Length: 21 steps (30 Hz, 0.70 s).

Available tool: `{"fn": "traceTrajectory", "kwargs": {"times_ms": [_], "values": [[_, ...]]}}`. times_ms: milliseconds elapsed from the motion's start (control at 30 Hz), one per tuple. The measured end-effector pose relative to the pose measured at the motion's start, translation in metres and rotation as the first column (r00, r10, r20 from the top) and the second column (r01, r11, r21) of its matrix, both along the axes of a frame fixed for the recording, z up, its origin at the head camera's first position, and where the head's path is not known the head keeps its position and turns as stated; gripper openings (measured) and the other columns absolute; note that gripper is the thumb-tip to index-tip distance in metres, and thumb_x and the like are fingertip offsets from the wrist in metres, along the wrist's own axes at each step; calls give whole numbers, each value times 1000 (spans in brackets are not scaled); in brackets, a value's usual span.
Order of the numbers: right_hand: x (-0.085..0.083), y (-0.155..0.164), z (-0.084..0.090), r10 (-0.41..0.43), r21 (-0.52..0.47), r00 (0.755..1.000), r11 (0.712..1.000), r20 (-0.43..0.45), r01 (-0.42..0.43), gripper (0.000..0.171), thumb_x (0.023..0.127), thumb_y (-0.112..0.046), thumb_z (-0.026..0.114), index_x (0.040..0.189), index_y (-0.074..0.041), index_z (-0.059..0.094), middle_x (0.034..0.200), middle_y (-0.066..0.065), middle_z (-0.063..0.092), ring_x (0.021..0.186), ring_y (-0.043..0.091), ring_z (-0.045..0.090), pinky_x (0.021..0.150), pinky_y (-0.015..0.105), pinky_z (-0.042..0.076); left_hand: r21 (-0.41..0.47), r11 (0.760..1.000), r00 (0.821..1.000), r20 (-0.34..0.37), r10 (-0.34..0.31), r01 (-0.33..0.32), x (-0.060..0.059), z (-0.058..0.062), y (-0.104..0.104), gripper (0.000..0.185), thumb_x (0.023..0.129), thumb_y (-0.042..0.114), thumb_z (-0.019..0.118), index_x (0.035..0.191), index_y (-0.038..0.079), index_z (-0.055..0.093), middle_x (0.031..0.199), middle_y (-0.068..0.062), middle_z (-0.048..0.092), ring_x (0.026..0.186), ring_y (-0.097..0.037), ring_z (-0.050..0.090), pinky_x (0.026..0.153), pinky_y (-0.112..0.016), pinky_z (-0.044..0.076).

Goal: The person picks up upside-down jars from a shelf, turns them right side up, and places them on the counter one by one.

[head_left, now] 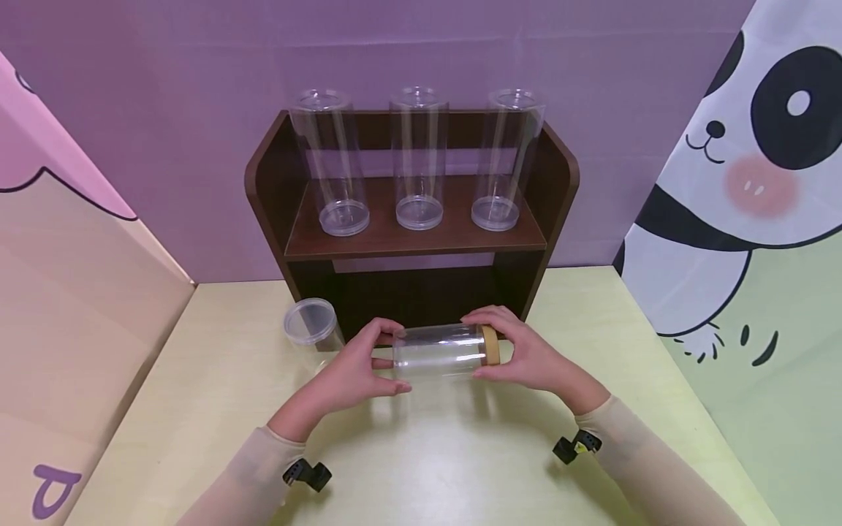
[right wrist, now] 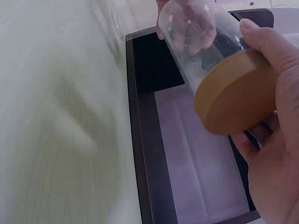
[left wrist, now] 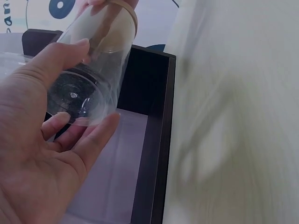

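Observation:
A clear cylindrical jar [head_left: 437, 352] with a tan lid [head_left: 490, 345] lies sideways in the air above the table, held between both hands. My left hand [head_left: 351, 369] grips its base end, thumb on the near side and fingers round the far side. At the lid end, my right hand [head_left: 526, 354] holds the jar with thumb below and fingers above. The right wrist view shows the lid's flat outer face [right wrist: 243, 102] close to the right palm. In the left wrist view, the jar's round bottom [left wrist: 74, 95] sits between thumb and fingers, and nothing is visible inside.
Behind the hands stands a dark brown two-tier shelf [head_left: 414, 252]. Three clear cylinders stand on its upper board: left [head_left: 344, 218], middle [head_left: 419, 212] and right [head_left: 495, 213]. Another clear jar [head_left: 312, 321] with a clear top stands on the pale table [head_left: 421, 460], beside my left hand.

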State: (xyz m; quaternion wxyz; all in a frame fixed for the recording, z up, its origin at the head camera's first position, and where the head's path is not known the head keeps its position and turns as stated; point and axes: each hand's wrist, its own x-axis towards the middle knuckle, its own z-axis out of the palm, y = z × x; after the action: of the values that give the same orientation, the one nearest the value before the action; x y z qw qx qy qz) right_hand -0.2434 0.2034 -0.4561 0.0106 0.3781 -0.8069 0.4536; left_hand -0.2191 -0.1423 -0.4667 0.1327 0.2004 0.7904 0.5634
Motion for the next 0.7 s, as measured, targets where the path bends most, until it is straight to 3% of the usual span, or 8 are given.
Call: {"fn": "traceTrajectory", "kwargs": {"times_ms": [133,433,567,700], "values": [[0,4,-3,0,-33,999,999,32,1,77,85,-16,100,152,-16,62,152,3,59,141,24,53,120,35,45,17,1000,1000,10,-1,0,0,0,-2,87,82,9,100,150,17,46,150,-11,51,124,-40,71,99,-47,65],[-1,6,-6,44,-97,995,995,87,-35,87,81,3,97,156,-11,56,155,8,58,135,26,59,117,27,49,61,998,999,34,4,-6,1,-3,-2,89,82,3,99,151,16,45,153,-12,49,125,-41,70,92,-36,67],[-1,8,-8,51,-129,992,991,117,-35,90,81,7,95,158,-7,51,156,12,57,133,26,61,116,25,50,64,998,1000,23,3,-4,0,-6,-1,88,82,4,99,152,15,45,153,-13,49,127,-42,69,97,-43,65],[-2,10,-9,45,-180,992,983,120,-23,89,82,11,91,159,-4,49,157,18,57,129,22,63,111,24,52,-6,1000,997,-74,-14,13,-2,-9,2,89,84,11,99,154,13,45,155,-12,52,136,-37,62,111,-53,58]]}}
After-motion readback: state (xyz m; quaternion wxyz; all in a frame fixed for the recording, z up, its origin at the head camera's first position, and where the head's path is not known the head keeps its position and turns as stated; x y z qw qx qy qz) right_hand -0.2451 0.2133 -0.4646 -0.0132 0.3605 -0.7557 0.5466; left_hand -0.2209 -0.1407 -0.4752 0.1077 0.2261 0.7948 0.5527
